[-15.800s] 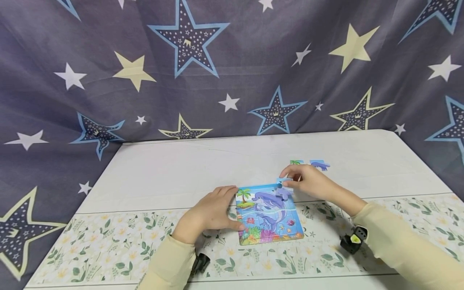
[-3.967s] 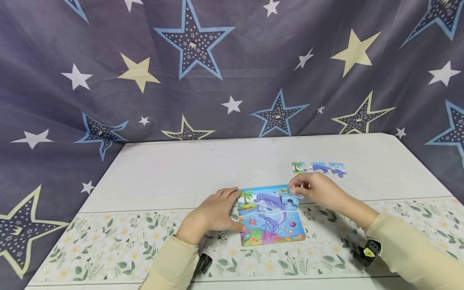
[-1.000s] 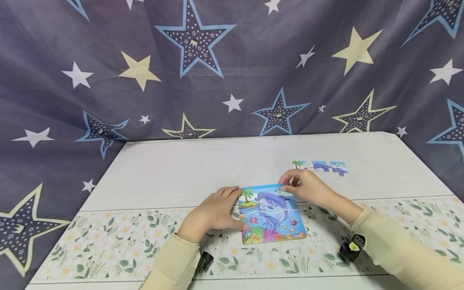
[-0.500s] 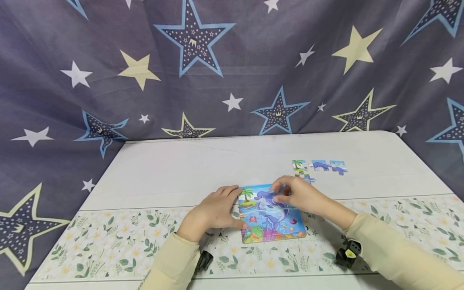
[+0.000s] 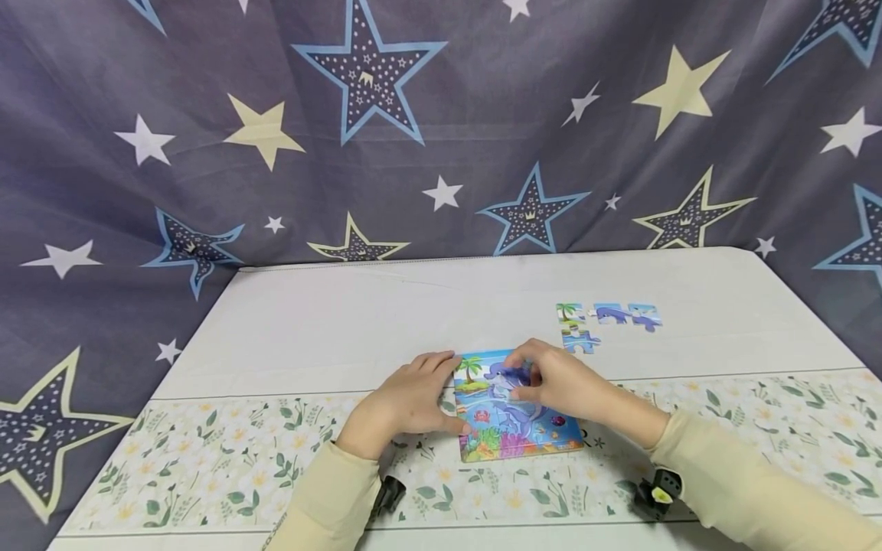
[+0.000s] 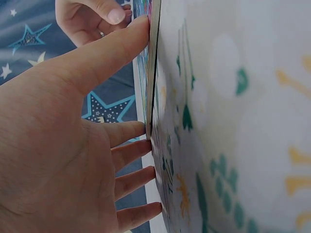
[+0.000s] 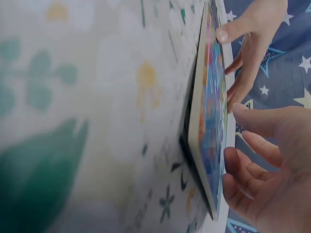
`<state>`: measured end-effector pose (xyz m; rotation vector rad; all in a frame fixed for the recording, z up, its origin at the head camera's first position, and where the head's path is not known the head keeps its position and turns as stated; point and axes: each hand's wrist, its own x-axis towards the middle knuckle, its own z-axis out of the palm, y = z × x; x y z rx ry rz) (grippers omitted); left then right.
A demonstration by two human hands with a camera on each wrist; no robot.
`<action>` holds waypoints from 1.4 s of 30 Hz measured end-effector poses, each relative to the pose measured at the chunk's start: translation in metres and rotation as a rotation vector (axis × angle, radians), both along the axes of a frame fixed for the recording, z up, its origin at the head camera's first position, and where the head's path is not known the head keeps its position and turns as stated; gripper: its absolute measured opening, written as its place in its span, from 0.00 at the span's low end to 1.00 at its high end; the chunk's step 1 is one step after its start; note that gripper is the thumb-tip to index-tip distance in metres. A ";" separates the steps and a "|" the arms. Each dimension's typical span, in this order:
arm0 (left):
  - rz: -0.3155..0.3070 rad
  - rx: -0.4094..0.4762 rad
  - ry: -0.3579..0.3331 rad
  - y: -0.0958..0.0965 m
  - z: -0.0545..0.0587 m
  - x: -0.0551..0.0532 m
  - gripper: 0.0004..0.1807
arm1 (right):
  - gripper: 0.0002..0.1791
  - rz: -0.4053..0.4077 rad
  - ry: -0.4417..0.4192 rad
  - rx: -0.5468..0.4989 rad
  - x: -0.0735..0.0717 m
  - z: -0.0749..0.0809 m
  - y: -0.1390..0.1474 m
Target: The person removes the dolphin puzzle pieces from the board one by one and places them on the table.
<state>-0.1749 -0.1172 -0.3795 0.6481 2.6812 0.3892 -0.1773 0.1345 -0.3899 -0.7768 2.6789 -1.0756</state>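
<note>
The square dolphin jigsaw puzzle (image 5: 513,440) lies on the table. My left hand (image 5: 406,405) rests at its left side, thumb on the near left edge and fingertips at the far left corner and table. The right hand (image 5: 568,386) is over the upper right part of the picture, thumb and fingers bent and spread apart. In the right wrist view its fingertips (image 7: 231,160) are close to the puzzle surface, with no piece visible between them. Loose puzzle pieces lie beyond: a palm tree piece (image 5: 568,312), a dolphin head piece (image 5: 609,314), a dolphin back piece (image 5: 645,317) and a blue piece (image 5: 580,341).
The white table (image 5: 386,321) has a flowered band (image 5: 276,459) across its front. A dark star-patterned cloth (image 5: 441,145) hangs behind it. Black wrist cameras are strapped under both forearms, the right camera (image 5: 658,493) close to the table.
The dolphin back piece, first in my right hand, later lies at the right of the row. The blue piece now lies below the palm tree piece. My right hand has since moved left and nearer.
</note>
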 end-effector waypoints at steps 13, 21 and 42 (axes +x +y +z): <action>-0.003 0.005 -0.001 0.001 0.000 0.001 0.56 | 0.25 0.004 -0.003 0.124 0.002 0.000 -0.009; -0.009 -0.007 0.011 0.001 0.000 0.001 0.56 | 0.30 0.005 -0.035 0.194 0.002 0.004 -0.012; -0.008 -0.001 0.004 0.000 -0.001 0.000 0.55 | 0.27 -0.019 -0.062 0.256 0.000 0.004 -0.019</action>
